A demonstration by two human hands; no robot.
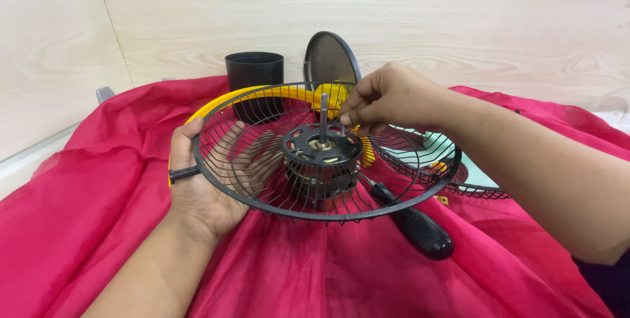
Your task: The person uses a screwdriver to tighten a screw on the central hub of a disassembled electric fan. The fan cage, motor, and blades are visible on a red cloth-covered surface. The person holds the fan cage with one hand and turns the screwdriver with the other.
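Grille [262,154] between hands (left [207,190] underneath)

We see no packages, labels, signs or screens in this view. We note only bare surfaces, with nothing printed showing anywhere.

- The light is bright and even, soft, coming from above.
- Shadows are weak; only a small dark one lies under the wire guard [326,154] on the red cloth [98,226].
- No strong glare.
- The picture is sharp, with slight stretching at the edges.
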